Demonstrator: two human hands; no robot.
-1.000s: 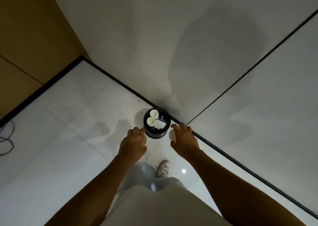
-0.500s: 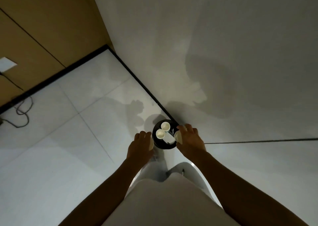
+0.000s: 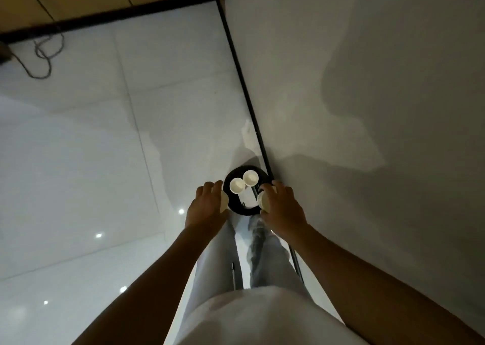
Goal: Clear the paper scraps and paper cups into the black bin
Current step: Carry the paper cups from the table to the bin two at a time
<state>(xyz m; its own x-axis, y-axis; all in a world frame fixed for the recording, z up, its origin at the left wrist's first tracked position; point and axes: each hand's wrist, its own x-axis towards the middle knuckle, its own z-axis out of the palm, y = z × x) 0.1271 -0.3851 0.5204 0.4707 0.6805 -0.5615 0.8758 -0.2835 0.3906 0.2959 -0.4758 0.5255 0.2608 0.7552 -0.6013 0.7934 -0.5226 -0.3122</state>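
at the bottom of the view a white garment and pale trousers (image 3: pixel 265 271) are seen, with two bare forearms reaching forward toward 12 o'clock. the left hand (image 3: pixel 207 208) is closed round a small white paper cup (image 3: pixel 224 200), of which only an edge shows at the palm's inner side. the right hand (image 3: pixel 284 209) is curled over a second white paper cup (image 3: pixel 263 200), its open mouth turned toward 9 o'clock. between the two hands, just beyond them, a round black bin (image 3: pixel 237 209) is set on the glossy white tiled floor (image 3: pixel 91 161), against the black skirting of a grey wall (image 3: pixel 367 82) at 3 o'clock. two upright white paper cups (image 3: pixel 237 185) are held inside the bin, side by side, beside a pale paper scrap (image 3: pixel 248 199). far off at 10 o'clock a dark looped cable (image 3: pixel 42 53) is laid on the floor.
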